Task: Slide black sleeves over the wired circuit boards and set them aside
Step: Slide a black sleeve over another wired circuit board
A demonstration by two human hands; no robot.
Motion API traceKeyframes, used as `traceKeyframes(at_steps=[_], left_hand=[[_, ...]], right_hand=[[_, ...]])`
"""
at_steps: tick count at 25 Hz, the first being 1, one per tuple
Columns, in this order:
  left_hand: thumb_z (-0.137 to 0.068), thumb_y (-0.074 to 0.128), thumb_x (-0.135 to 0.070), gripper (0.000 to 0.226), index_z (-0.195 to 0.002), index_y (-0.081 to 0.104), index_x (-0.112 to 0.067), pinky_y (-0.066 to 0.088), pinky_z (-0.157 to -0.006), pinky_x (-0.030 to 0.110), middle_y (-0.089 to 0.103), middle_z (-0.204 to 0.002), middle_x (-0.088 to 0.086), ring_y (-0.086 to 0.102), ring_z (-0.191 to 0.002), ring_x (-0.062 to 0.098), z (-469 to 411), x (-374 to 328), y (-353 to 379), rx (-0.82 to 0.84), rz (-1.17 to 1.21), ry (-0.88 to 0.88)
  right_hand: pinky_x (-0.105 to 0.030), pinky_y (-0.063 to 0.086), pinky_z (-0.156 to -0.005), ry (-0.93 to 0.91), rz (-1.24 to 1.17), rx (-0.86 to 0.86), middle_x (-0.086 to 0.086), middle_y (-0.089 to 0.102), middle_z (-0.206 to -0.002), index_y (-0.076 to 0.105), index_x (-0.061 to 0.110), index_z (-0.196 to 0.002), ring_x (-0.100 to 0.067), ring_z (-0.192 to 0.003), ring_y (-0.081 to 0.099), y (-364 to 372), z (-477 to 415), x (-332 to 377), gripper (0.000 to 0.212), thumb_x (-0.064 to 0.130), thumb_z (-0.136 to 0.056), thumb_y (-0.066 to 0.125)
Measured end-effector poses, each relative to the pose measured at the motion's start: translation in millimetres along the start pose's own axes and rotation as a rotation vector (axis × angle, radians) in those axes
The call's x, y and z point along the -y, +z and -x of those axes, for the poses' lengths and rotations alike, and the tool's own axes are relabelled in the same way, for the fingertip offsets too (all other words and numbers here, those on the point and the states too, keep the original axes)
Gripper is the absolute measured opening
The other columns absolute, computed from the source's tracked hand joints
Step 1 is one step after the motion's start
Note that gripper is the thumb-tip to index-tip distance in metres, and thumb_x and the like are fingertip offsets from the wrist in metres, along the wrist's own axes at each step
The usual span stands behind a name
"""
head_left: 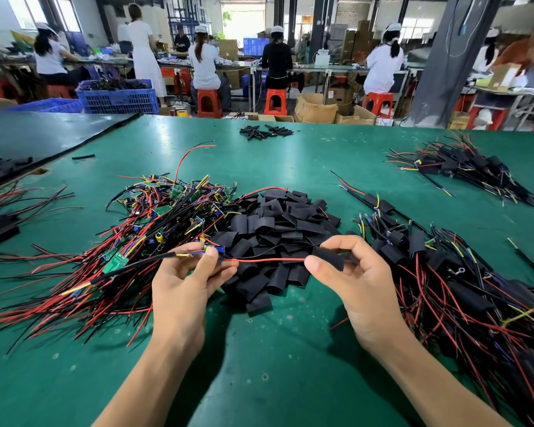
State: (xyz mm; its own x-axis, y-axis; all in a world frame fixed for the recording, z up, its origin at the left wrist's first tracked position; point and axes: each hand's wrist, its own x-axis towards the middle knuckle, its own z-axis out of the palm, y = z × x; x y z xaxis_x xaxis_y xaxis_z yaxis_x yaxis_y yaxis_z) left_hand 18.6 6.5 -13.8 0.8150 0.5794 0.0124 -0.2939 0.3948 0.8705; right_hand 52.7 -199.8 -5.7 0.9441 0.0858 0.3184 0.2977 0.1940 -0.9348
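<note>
Take the heap of loose black sleeves (278,223) in the middle of the green desk (259,349) as the marker. Far to its left, at the desk's edge, a few sleeved bundles (0,223) lie with red leads fanning toward the heap. Just left of the heap and touching it sprawls the pile of bare wired boards (154,217), green boards tangled in red, black, yellow and blue leads.

At the heap's near left corner the left hand (179,291) is raised above the desk. Its thumb and fingers are clamped on one circuit board (215,250) that carries a blue part, and a black-jacketed lead trails from it leftward over the pile. Straight behind the heap, well apart from it, lies a small cluster of narrow black tubes (267,131).

From the held board a red wire (265,259) and a thin black one stretch rightward across the heap's near side to the right hand (361,288). Its thumb and curled fingers pinch a single black sleeve (329,257) at the heap's near right corner. The thumb hides whether the wire ends are inside it.

Close beside the heap on the right lies the pile of sleeved boards (444,272). Farther right and beyond the heap, a second sleeved pile (463,167) lies well apart.
</note>
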Motion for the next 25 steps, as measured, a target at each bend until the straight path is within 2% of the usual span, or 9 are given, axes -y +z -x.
traceKeyframes(at_steps=[3, 8, 13, 16, 21, 25], left_hand=[[-0.094, 0.063, -0.002, 0.012, -0.103, 0.057, -0.006, 0.060, -0.068, 0.027, 0.070, -0.079, 0.009, 0.075, -0.075, 0.030, -1, 0, -1, -0.016, 0.002, 0.019], [-0.094, 0.064, -0.003, 0.010, -0.101, 0.058, -0.008, 0.060, -0.069, 0.027, 0.070, -0.077, 0.007, 0.075, -0.076, 0.031, -3, 1, -2, -0.033, 0.006, 0.031], [-0.094, 0.064, -0.003, 0.009, -0.096, 0.059, -0.010, 0.059, -0.067, 0.027, 0.070, -0.078, 0.007, 0.075, -0.073, 0.030, 0, 1, 0, 0.000, 0.001, 0.044], [-0.093, 0.063, -0.002, 0.010, -0.099, 0.059, -0.009, 0.059, -0.068, 0.028, 0.068, -0.080, 0.008, 0.074, -0.073, 0.029, 1, -1, 0, 0.031, 0.033, 0.026], [-0.091, 0.061, 0.000, 0.010, -0.096, 0.061, -0.009, 0.060, -0.067, 0.028, 0.068, -0.079, 0.007, 0.074, -0.071, 0.028, 0, -2, 0, 0.099, 0.089, -0.039], [-0.089, 0.063, -0.001, 0.011, -0.096, 0.061, -0.008, 0.060, -0.065, 0.028, 0.069, -0.078, 0.007, 0.074, -0.070, 0.029, -2, 0, -2, 0.109, 0.084, -0.054]], right_hand=[[-0.012, 0.049, -0.065, -0.026, 0.000, 0.026, 0.011, 0.070, -0.078, 0.071, 0.027, -0.087, -0.002, -0.069, 0.062, 1, 1, 0, 0.032, 0.035, -0.060, 0.087], [-0.014, 0.048, -0.070, -0.064, 0.129, 0.015, 0.015, 0.068, -0.082, 0.069, 0.032, -0.089, -0.003, -0.073, 0.060, 2, 4, 0, 0.035, 0.042, -0.060, 0.086], [-0.014, 0.046, -0.070, -0.107, 0.245, -0.031, 0.008, 0.068, -0.087, 0.068, 0.030, -0.091, -0.008, -0.074, 0.061, 3, 5, -3, 0.036, 0.045, -0.063, 0.085], [-0.013, 0.047, -0.070, -0.098, 0.231, -0.061, 0.006, 0.069, -0.089, 0.068, 0.030, -0.090, -0.008, -0.076, 0.063, 1, 4, -5, 0.033, 0.038, -0.064, 0.087], [-0.011, 0.047, -0.069, -0.077, 0.143, -0.068, 0.011, 0.067, -0.086, 0.068, 0.027, -0.089, -0.002, -0.075, 0.062, -3, 1, -9, 0.030, 0.015, -0.072, 0.089], [-0.011, 0.048, -0.068, -0.061, 0.048, -0.057, 0.011, 0.069, -0.082, 0.068, 0.022, -0.091, -0.002, -0.073, 0.063, -3, 0, -9, 0.029, 0.013, -0.072, 0.087]])
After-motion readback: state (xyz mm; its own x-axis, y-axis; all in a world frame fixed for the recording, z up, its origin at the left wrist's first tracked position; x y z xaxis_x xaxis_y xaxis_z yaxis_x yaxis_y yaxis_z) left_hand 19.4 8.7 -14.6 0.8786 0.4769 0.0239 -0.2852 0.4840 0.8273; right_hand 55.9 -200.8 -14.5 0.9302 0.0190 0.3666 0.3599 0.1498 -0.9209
